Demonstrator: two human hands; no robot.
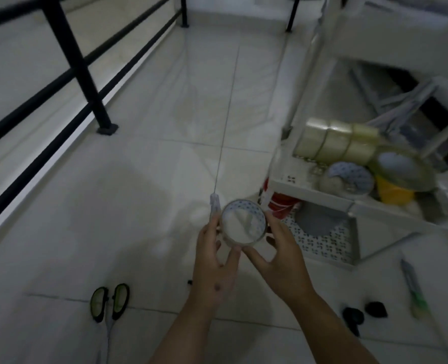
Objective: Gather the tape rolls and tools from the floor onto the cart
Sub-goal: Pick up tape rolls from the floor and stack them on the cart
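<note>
I hold a clear tape roll with a blue-patterned core above the floor, between my left hand and my right hand. A thin pale tool sticks up from behind my left fingers. The white cart stands to the right; its shelf carries several clear tape rolls, another patterned roll and a yellow roll. On the floor lie scissors with black and yellow-green handles at lower left and a green-tipped cutter at lower right.
A black metal railing runs along the left side. The cart's lower tray has a patterned base and a red-and-white object. Two small black objects lie on the tiles near the cutter.
</note>
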